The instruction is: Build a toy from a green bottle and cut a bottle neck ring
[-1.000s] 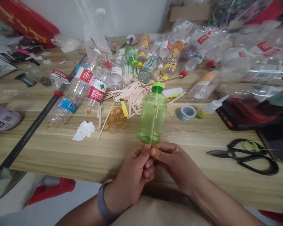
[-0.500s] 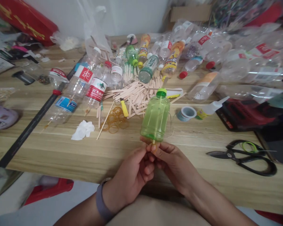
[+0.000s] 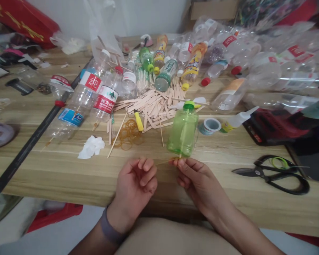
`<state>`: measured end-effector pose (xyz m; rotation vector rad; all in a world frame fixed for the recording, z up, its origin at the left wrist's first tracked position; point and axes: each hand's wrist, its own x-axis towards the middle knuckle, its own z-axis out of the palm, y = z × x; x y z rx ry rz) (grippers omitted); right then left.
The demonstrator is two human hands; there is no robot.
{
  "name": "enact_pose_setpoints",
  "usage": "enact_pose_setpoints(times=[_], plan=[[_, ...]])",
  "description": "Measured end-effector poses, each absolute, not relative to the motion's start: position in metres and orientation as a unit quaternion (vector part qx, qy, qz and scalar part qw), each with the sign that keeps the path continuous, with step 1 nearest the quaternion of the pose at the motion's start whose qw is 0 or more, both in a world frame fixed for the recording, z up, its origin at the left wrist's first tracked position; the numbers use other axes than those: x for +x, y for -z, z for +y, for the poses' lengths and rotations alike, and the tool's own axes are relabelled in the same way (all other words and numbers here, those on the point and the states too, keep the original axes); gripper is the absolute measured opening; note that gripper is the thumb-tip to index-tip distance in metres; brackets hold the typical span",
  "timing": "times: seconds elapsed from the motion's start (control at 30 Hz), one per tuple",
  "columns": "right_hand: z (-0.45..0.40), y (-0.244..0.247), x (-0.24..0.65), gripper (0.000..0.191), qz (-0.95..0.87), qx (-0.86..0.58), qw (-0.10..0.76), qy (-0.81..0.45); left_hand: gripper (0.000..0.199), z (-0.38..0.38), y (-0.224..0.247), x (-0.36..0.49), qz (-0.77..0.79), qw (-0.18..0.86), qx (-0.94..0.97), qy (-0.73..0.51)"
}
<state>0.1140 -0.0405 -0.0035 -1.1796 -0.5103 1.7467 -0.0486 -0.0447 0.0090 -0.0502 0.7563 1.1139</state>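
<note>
A green plastic bottle (image 3: 183, 132) with a bright green cap stands out over the wooden table, a thin wooden stick running through it lengthwise. My right hand (image 3: 198, 177) pinches the stick's end, which pokes out of the bottle's base. Between my hands stretches a thin yellow-brown rubber band (image 3: 163, 162), wound at the stick's end. My left hand (image 3: 136, 184) has its fingers curled, and the band's other end runs to its fingertips. The exact hold there is partly hidden.
Loose rubber bands (image 3: 128, 134), a yellow-handled tool (image 3: 138, 122) and piled wooden sticks (image 3: 154, 106) lie ahead. Black scissors (image 3: 273, 175) rest at right, near a spool (image 3: 210, 126) and glue bottle (image 3: 236, 121). Clear bottles (image 3: 266, 72) crowd the back right; crumpled tissue (image 3: 91, 147) lies left.
My left hand has drawn away to the left from the stick's end, stretching the rubber band. The green bottle and my right hand have shifted slightly right.
</note>
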Motion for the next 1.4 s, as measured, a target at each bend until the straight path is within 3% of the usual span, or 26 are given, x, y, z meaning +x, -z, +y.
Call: enact_pose_setpoints(times=[0.1,0.23,0.33,0.43,0.53,0.8,1.03,1.4], plan=[[-0.041,-0.002,0.114,0.034,-0.223,-0.477,0.460,-0.716,0.012,-0.040,-0.010,-0.065,0.344,0.833,0.107,-0.420],[-0.042,-0.005,0.112,0.037,-0.262,-0.475,0.426,-0.724,0.015,-0.018,-0.025,-0.082,0.388,0.824,0.386,-0.149],[-0.044,-0.001,0.108,0.039,-0.275,-0.486,0.412,-0.720,0.017,-0.003,-0.038,-0.080,0.444,0.686,0.576,-0.016],[-0.045,0.006,0.104,0.039,-0.262,-0.481,0.414,-0.727,0.034,-0.002,-0.040,-0.069,0.490,0.417,0.755,-0.127],[-0.045,0.010,0.103,0.040,-0.254,-0.469,0.429,-0.729,0.034,-0.010,-0.034,-0.060,0.478,0.336,0.801,-0.129],[-0.041,0.010,0.105,0.044,-0.202,-0.473,0.415,-0.750,0.039,-0.020,-0.029,-0.054,0.492,0.419,0.742,-0.178],[-0.043,0.008,0.104,0.050,-0.147,-0.425,0.347,-0.823,0.040,-0.027,-0.018,-0.041,0.410,0.747,0.431,-0.298],[-0.051,0.004,0.100,0.041,0.025,-0.356,0.395,-0.847,0.034,-0.040,-0.002,-0.029,0.473,0.720,0.324,-0.392]])
